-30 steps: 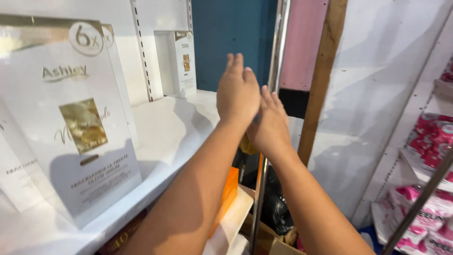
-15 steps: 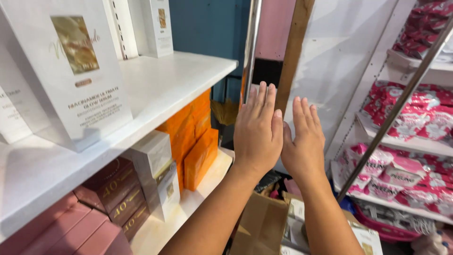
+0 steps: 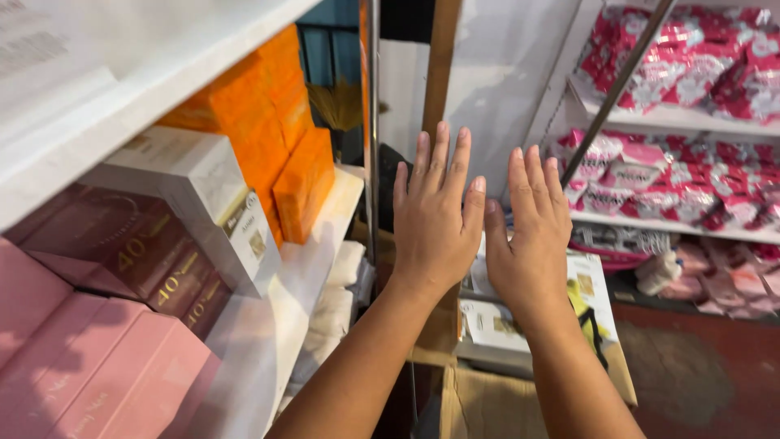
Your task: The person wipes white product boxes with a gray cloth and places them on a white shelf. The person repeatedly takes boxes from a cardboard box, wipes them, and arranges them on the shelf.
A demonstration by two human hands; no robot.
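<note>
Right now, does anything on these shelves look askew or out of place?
Yes. The white rectangular carton lies tilted on top of the dark maroon boxes, its corner jutting past the shelf edge, unlike the neatly stacked orange boxes. Both hands, left and right, are open and empty.

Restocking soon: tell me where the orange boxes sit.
In the head view, the orange boxes stand on the left white shelf, behind the white box.

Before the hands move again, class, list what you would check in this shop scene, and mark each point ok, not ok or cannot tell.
1. Left hand empty, fingers spread: ok.
2. Right hand empty: ok.
3. Hands apart from the orange boxes: ok.
4. White box sits fully on the shelf: ok.
5. Open carton below the hands steady: cannot tell.
</note>
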